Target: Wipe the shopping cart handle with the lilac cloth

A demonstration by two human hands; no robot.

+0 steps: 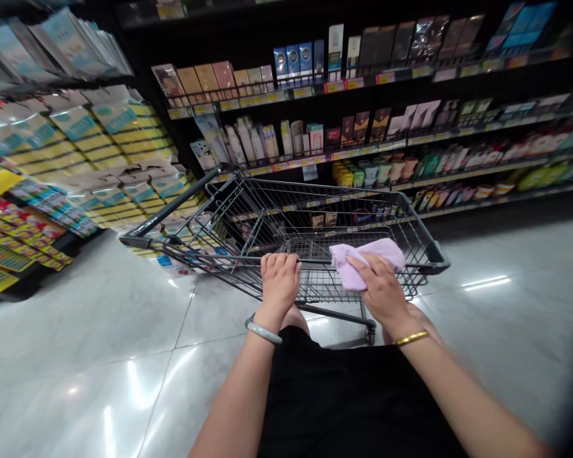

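Observation:
A dark wire shopping cart (315,189) stands sideways in front of me, its handle bar at the left end. My left hand (280,277) is closed over the near top rim of the basket, fingers wrapped round it. To the right, my right hand (381,287) presses a folded lilac cloth (351,277) against the same rim. Its fingers lie bent over the cloth, and part of the cloth hangs inside and over the edge. The basket's wire floor shows between the bars.
Store shelves (291,95) with boxes, bottles and tubes run behind the cart. Stacked yellow packs (86,133) stand at the left, with a low display (19,235) of colourful packets beyond. Shiny grey floor tiles (138,356) lie around the cart. A caster wheel (370,332) is near my legs.

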